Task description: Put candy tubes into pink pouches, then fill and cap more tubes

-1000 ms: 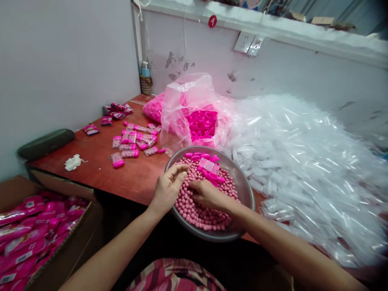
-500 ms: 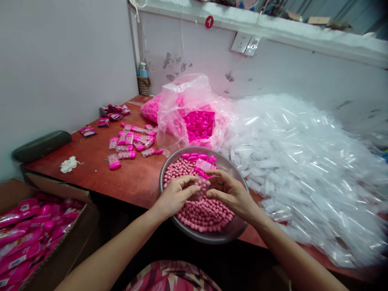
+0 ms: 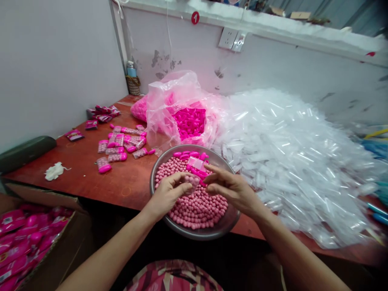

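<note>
A metal bowl (image 3: 157,165) at the table's front edge holds pink candy balls (image 3: 197,208), several magenta caps (image 3: 189,155) and a clear empty tube (image 3: 197,163). Over the bowl, my left hand (image 3: 166,195) is closed on a clear tube filled with pink balls (image 3: 191,180). My right hand (image 3: 232,188) is just right of that tube, thumb and fingers pinched together near its end; what they hold is too small to make out.
A big heap of clear empty tubes (image 3: 291,153) covers the table's right half. An open plastic bag of magenta caps (image 3: 189,121) stands behind the bowl. Filled capped tubes (image 3: 121,145) lie at left. A cardboard box of pink packets (image 3: 27,238) sits below left.
My hands rose out of the candy; the left now holds a filled tube and the right has come up beside it. The view shifted right.
</note>
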Demonstrator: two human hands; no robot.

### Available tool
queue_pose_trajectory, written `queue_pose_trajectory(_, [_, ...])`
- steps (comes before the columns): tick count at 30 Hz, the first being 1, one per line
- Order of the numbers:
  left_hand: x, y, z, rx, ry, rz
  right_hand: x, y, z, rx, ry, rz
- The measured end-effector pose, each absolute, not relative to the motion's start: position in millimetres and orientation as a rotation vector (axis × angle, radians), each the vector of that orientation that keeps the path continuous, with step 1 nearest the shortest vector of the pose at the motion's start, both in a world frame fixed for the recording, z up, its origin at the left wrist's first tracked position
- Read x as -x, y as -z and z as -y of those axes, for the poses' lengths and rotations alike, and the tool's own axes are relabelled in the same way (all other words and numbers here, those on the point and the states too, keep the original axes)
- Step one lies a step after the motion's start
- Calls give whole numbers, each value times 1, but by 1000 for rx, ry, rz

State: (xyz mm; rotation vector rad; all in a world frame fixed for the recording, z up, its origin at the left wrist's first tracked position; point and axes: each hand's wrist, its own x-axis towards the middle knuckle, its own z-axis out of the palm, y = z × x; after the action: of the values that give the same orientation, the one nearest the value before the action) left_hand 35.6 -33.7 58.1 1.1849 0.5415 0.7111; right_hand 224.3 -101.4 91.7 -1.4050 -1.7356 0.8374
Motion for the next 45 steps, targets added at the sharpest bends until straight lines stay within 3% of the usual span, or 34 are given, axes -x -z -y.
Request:
queue_pose_trajectory(5, [-35, -59, 35, -1328, -780, -553, -250, -89, 107, 1765, -742, 2008])
queue_pose_trajectory(11, [-35, -60, 32, -1254, -787, -571, -254, -70, 81, 2175, -139, 2174])
queue_pose_trajectory(14, [-34, -61, 31, -1165, -824, -595, -252, -60, 64, 2246, 9, 2292])
queue_pose_trajectory(28, [-35, -60, 32, -1070, -810, -616, -262, -72, 86, 2393, 13, 2355])
queue_pose_trajectory(33, [-34, -61, 35, -1093, -836, -596, -257, -72, 80, 2232, -89, 2338])
queue_pose_trajectory(40, [-34, -58, 35, -1107, -817, -582, -249, -60, 79, 2190, 32, 2415])
queue_pose_trajectory(42, [-34, -58, 35, -1076, -781, -573, -250, -63, 83, 2159, -50, 2248])
queue_pose_trajectory(45, [-34, -58, 35, -1027, -721, -528, -246, -73, 88, 1840, -534, 1859])
